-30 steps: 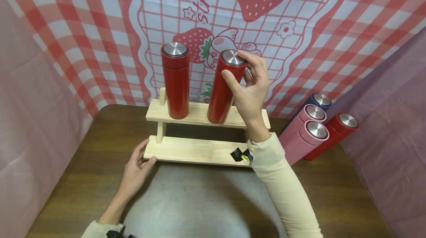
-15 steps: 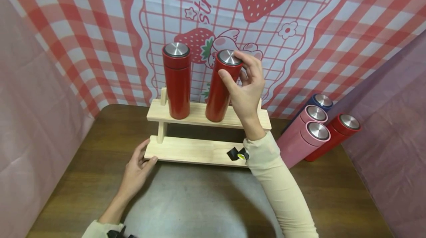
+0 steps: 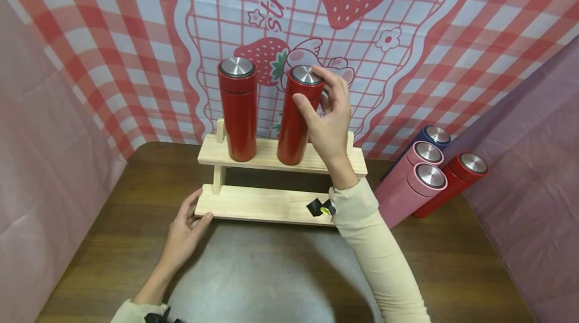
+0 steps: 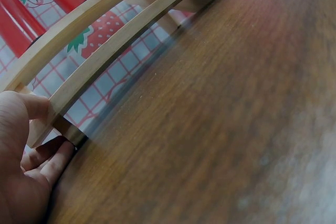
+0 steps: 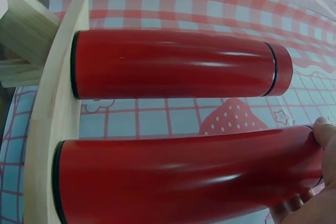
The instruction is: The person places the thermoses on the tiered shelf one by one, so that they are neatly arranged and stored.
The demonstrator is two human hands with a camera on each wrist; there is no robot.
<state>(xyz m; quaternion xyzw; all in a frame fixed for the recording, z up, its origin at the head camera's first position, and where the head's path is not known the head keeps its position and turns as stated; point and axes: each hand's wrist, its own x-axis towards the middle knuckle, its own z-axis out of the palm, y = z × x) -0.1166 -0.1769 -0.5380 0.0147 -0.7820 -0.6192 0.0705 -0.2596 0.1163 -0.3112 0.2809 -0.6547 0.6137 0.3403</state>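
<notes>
My right hand [image 3: 332, 119] grips a red thermos bottle [image 3: 291, 134] near its silver-topped lid, thumb in front and fingers round the far side. That bottle stands on the upper board of a two-tier wooden rack [image 3: 253, 202]. To its left on the same board is a second red thermos bottle [image 3: 239, 122], upright and apart from it; the right wrist view shows a gap between the two. Down at the left end of the lower board, my left hand [image 3: 185, 230] holds the rack, thumb on the front edge and fingers at the end. The left wrist view shows this hold [image 4: 31, 156] closely.
Two pink bottles [image 3: 407, 197], a red bottle [image 3: 452, 182] and a blue bottle [image 3: 436, 135] stand grouped right of the rack. A checked strawberry cloth [image 3: 389, 1] hangs behind. A grey surface [image 3: 271, 273] lies on the brown table [image 3: 104, 242] in front.
The gripped red bottle has shifted left along the upper board, closer to the other one, and has come more upright. My right hand moved with it; the left hand stays put.
</notes>
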